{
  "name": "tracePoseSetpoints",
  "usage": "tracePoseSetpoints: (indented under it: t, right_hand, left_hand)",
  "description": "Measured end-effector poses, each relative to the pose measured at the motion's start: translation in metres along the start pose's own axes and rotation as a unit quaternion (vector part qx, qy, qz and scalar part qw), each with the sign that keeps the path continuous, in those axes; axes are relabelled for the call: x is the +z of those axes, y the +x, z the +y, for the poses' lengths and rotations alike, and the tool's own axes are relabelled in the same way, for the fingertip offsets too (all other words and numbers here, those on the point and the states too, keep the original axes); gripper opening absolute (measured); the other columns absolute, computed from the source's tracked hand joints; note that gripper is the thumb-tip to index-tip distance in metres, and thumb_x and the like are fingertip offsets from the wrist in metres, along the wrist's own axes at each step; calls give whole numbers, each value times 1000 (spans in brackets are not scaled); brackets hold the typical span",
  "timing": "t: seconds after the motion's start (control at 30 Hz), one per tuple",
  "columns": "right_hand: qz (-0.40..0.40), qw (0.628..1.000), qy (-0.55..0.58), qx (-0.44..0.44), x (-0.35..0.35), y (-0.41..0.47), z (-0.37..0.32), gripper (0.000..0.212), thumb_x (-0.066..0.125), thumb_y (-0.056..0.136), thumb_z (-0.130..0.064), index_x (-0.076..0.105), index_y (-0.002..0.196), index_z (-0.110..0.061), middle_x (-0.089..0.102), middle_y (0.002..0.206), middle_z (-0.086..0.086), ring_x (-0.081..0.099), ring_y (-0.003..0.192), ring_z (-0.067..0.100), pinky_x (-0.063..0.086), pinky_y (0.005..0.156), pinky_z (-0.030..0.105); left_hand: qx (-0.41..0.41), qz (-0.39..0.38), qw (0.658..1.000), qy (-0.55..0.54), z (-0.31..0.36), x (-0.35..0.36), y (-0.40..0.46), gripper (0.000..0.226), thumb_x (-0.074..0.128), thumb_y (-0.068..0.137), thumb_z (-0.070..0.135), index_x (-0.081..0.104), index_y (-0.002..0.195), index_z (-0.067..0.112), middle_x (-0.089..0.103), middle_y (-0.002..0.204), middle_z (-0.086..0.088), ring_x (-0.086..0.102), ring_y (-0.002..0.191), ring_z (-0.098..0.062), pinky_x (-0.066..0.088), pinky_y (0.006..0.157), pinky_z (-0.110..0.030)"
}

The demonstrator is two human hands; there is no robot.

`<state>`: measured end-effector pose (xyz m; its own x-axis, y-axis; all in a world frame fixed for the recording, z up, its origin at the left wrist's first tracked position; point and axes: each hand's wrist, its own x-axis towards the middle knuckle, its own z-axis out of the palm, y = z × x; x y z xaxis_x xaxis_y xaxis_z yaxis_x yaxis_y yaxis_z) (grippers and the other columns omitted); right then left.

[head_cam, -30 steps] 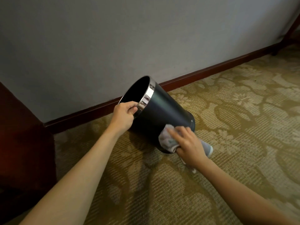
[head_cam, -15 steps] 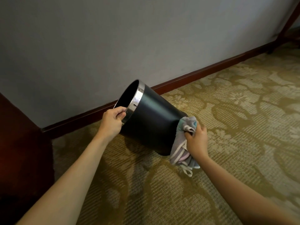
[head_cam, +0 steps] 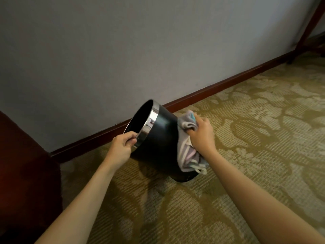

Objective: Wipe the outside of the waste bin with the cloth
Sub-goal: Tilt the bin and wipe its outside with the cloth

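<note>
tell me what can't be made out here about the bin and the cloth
Head view only:
- Far side and base of the waste bin: turned away from the camera and covered by the cloth.
- Inside of the bin: too dark to tell whether anything is in it.
- Right hand fingertips: buried in the cloth.
- Left hand fingertips: curled over the chrome rim, hidden inside.
- Dark wooden furniture: cut off by the left edge.

A hotel-like room: patterned olive carpet [head_cam: 246, 138], dark wooden skirting board [head_cam: 211, 92], plain grey wall [head_cam: 123, 50].
</note>
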<state>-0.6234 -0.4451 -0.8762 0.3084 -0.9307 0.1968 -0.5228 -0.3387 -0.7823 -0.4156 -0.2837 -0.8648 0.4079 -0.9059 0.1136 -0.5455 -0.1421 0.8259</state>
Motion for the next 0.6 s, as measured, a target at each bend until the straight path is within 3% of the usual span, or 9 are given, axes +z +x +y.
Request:
tracePoseSetpoints:
  t: [0.07, 0.17, 0.3, 0.47, 0.53, 0.6]
  right_hand:
    - [-12, 997, -63, 50, -8, -14, 36, 52, 53, 92, -24, 40, 142, -30, 47, 127, 13, 53, 92, 26, 45, 68, 34]
    - [-22, 993, -87, 75, -14, -33, 63, 52, 53, 92, -29, 41, 142, -30, 49, 126, 16, 54, 101, 32, 46, 76, 39]
    - [-35, 998, -46, 14, -6, -36, 20, 39, 58, 88, -35, 52, 126, -33, 48, 103, 4, 54, 87, 26, 48, 77, 41]
    - [-34, 993, 42, -106, 5, -4, -58, 28, 54, 87, -30, 57, 115, -28, 48, 98, 3, 52, 76, 17, 47, 66, 35]
    - [-17, 995, 59, -81, 1, 21, -67, 29, 56, 86, -25, 62, 115, -24, 54, 98, 5, 55, 74, 17, 43, 62, 29]
    - [-21, 997, 69, -18, -8, 43, -56, 30, 59, 85, -17, 66, 114, -20, 64, 95, 6, 60, 79, 21, 42, 68, 29]
  left_hand:
    - [-20, 7, 1000, 0, -10, -7, -1, 35, 45, 95, 8, 66, 85, 34, 67, 87, 14, 60, 85, 3, 41, 72, -23]
    - [-31, 6, 999, 13, -21, -14, -4, 34, 45, 95, 9, 65, 87, 35, 67, 87, 14, 60, 85, 2, 42, 77, -29]
    - [-29, -12, 999, 9, -18, -11, -7, 34, 44, 95, 9, 65, 89, 34, 67, 89, 13, 60, 87, 1, 42, 76, -29]
    - [12, -54, 998, -11, 6, 5, -9, 38, 43, 94, 2, 63, 84, 32, 66, 88, 9, 59, 87, -2, 41, 76, -26]
    - [26, -62, 998, -22, 16, 11, -8, 42, 42, 94, -2, 63, 82, 32, 66, 86, 11, 59, 87, -1, 41, 76, -21]
    - [32, -61, 998, -8, 20, 13, -7, 39, 42, 94, 2, 62, 80, 32, 64, 82, 11, 58, 83, -3, 43, 74, -23]
